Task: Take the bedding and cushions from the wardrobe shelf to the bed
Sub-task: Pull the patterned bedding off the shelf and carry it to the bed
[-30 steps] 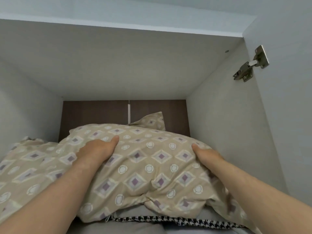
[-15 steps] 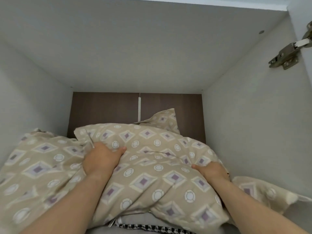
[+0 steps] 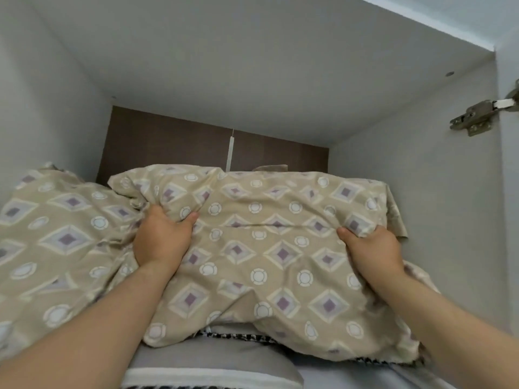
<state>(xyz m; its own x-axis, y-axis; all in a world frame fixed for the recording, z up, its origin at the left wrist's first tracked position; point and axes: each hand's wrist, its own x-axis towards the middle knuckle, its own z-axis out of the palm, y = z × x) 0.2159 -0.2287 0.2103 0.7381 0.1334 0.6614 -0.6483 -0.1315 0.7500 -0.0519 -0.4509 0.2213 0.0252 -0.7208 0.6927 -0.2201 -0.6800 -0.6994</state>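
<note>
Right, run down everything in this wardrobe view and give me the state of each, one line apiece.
Left hand: closed, bunching the pillow's fabric in its grip.
Right hand: closed on the pillow's right edge.
Patterned pillow: gripped at both ends, on top of the stack.
Second patterned pillow: lying at left, untouched.
Grey cushion: underneath, pinned by the pillow.
Houndstooth fabric: mostly hidden, only an edge showing.
Door hinge: extended, door open.

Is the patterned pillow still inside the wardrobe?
Inside: the pillow lies between the wardrobe walls, gripped by the left hand and right hand.
</note>
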